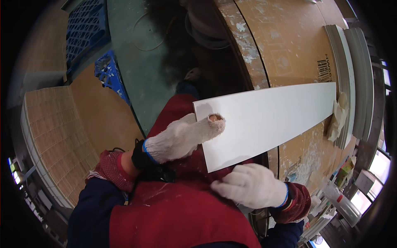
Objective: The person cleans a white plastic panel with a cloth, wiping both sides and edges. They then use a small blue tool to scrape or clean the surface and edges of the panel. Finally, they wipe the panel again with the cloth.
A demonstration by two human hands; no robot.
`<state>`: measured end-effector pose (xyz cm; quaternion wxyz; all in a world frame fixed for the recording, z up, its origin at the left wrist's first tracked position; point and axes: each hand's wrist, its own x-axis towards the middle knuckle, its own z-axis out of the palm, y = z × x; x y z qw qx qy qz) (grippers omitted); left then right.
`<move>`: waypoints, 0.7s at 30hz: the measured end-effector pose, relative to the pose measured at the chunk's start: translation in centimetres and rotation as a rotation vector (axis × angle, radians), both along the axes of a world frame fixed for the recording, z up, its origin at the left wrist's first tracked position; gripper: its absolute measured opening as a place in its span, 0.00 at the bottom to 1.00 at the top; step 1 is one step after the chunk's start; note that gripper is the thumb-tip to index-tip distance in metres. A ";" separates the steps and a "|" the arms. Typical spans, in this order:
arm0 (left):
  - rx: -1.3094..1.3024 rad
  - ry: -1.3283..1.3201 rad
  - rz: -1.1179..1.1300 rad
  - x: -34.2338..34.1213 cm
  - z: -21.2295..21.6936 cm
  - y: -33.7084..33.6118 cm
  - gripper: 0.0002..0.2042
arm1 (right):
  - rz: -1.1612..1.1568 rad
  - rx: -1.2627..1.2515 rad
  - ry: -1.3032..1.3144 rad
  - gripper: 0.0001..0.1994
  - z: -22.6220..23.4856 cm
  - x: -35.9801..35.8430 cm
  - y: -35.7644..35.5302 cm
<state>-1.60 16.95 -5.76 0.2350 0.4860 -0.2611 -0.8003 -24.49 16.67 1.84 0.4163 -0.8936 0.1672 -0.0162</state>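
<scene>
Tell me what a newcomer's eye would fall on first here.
Probably the long white panel, reaching from above the red clothing onto the cardboard-covered table at right. Next, the gloved left hand at the panel's near end, bare skin showing through a hole. Then, upper left, the blue pallet.

A long, flat, plain white panel [269,124] is seen toward 3 o'clock, its length pointed between 2 and 3 o'clock. Its broad face is turned up. It is held near its 9 o'clock end; its far part is extended over the cardboard-covered bench [289,62].
</scene>
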 end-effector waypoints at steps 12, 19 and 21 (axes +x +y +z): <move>-0.688 -0.363 -0.111 0.1 -1.9 0.0 0.06 | -0.282 -0.196 -0.238 0.14 -3.0 -0.7 -1.1; -0.087 -0.119 0.477 2.1 1.2 -0.4 0.15 | -1.015 -0.237 0.156 0.11 -2.5 -10.6 -6.1; -0.131 -0.243 0.449 5.2 0.4 0.4 0.17 | -1.122 -0.250 0.186 0.11 -3.1 -13.3 -7.4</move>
